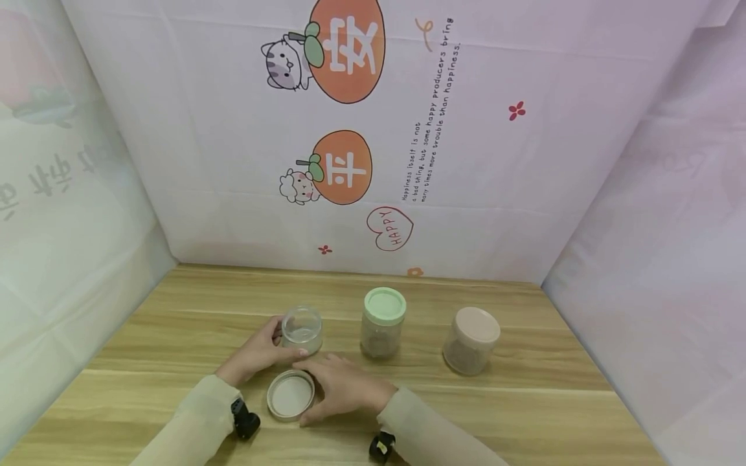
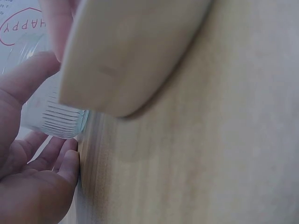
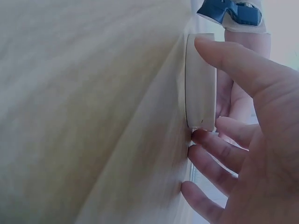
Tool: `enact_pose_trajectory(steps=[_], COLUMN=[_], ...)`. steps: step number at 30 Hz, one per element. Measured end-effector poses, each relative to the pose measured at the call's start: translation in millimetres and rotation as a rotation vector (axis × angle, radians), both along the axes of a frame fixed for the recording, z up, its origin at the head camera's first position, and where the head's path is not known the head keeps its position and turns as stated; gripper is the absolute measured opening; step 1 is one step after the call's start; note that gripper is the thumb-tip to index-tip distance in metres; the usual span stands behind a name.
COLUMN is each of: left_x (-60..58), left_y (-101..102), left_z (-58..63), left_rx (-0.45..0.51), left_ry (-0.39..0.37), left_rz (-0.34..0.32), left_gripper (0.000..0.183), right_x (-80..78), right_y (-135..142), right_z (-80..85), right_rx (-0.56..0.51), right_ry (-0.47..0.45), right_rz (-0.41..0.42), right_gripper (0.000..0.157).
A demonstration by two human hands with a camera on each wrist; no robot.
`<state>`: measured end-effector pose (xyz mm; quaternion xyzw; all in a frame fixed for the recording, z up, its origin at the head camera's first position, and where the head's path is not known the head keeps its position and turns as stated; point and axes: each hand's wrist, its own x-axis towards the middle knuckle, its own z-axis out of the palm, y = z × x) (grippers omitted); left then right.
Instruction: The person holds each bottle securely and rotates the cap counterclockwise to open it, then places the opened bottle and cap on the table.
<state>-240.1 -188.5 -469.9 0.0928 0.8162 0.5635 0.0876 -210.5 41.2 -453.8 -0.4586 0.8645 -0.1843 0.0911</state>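
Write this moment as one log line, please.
Left hand: holding lidless jar | right hand: gripping beige lid | green-lidded jar, peach-lidded jar: closed

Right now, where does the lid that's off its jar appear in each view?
Head: lid near the bottom, left of centre.
Left wrist: lid at the top, just left of centre.
Right wrist: lid right of centre, upper half, edge-on.
Shared landmark: the wooden table.

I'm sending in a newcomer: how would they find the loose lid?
On the wooden table, as the head view shows it, find the leftmost jar, clear and open. The round beige lid is just in front of it. Unlike the green lid and pinkish lid, it sits on no jar.
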Motion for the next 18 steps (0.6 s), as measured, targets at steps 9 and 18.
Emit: enact_pose_trajectory(steps=[9, 18], left_x=[0.6, 1.5], left_y=[1, -1], left_z=[3.1, 0.6], left_rx=[0.006, 0.052], left_ry=[0.012, 0.024], left_rz=[-0.011, -0.026], left_gripper=[0.087, 0.087], right_x=[-3.1, -2.1], right_y=[3, 13], right_z=[6.7, 22.6], right_rx=[-0.073, -0.11], right_ry=[-0.047, -0.03], right_rz=[0.062, 0.034], right_gripper=[0.089, 0.082])
